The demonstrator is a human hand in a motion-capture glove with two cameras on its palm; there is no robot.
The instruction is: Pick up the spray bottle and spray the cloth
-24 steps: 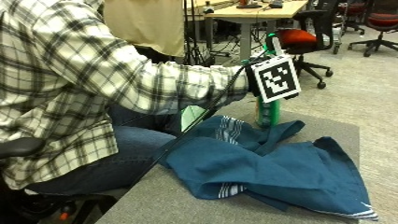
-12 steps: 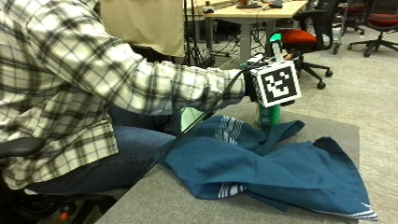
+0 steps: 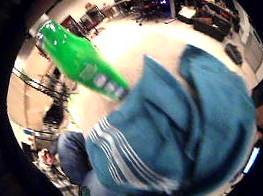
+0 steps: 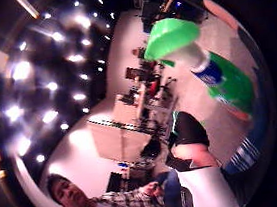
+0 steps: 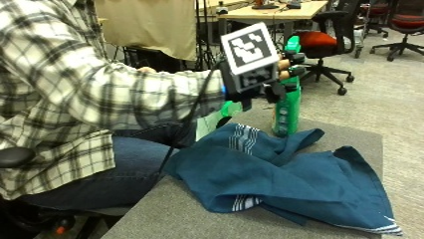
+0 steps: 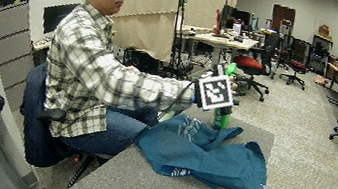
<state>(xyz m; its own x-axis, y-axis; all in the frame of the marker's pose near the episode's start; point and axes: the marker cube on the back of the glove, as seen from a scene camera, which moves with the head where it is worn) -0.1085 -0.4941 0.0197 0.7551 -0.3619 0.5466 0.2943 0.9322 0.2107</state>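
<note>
On the grey table (image 5: 331,134), right hand's grip (image 5: 281,74) clasps the upright spray bottle (image 5: 287,112) beside blue cloth (image 5: 291,179)

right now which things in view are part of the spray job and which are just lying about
Part of the job:
- green spray bottle, upright on the table, the gloved right hand at its neck
- blue cloth, crumpled on the table beside the bottle

Just there:
- grey table under both
- red office chair behind
- wooden desk farther back
</note>
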